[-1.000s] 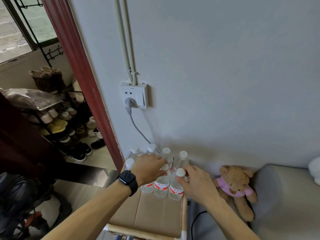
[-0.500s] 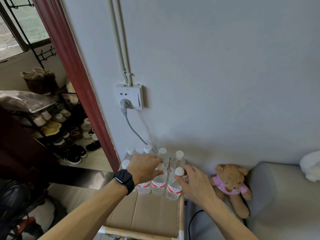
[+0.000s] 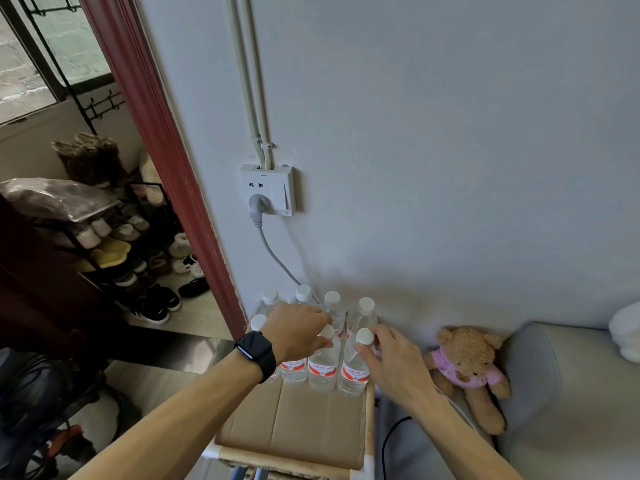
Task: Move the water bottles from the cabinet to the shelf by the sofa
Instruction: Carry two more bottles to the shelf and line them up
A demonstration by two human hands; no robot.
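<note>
Several clear water bottles (image 3: 323, 367) with white caps and red labels stand in two rows at the back of a shelf (image 3: 291, 420) topped with brown cardboard, against the wall. My left hand (image 3: 298, 329), with a black watch on the wrist, rests over the front-row bottles, fingers around the neck of a middle one. My right hand (image 3: 388, 358) grips the front right bottle (image 3: 355, 368) just under its cap. The back-row bottles (image 3: 365, 311) stand untouched behind.
A grey sofa (image 3: 561, 393) with a brown teddy bear (image 3: 467, 368) in a pink shirt sits right of the shelf. A wall socket (image 3: 268, 188) with a grey cable hangs above the bottles. A doorway with a red frame (image 3: 166, 161) and a shoe rack (image 3: 114, 244) lie left.
Both hands stay on the front-row bottles with hardly any shift. The view has tilted slightly, so the scene sits a little differently in the frame.
</note>
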